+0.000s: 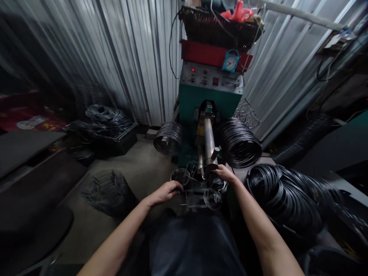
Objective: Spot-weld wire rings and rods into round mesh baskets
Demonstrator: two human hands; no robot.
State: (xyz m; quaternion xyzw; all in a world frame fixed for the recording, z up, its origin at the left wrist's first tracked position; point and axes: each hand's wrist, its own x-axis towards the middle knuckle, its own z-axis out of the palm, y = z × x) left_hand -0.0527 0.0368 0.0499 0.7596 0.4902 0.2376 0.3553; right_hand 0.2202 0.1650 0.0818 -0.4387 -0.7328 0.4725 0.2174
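A wire frame with round rings (212, 199) lies low in front of me, under the machine's metal arm. My left hand (169, 190) is at the frame's left side, its fingers closed on the thin wire. Higher up, my right hand (225, 173) reaches to the tip of the thick metal cylinder (209, 140). Its fingers are pressed together beside the cylinder's end, and what they hold is too small and dark to make out. The green machine (189, 99) stands straight ahead with a red light lit on its panel.
Bundles of wire rings hang left (168, 138) and right (240, 143) of the machine. A big stack of dark rings (284, 195) is at my right. On the floor to the left stand a wire bundle (107, 191) and a green crate (123, 140). A blue clock (230, 61) sits above.
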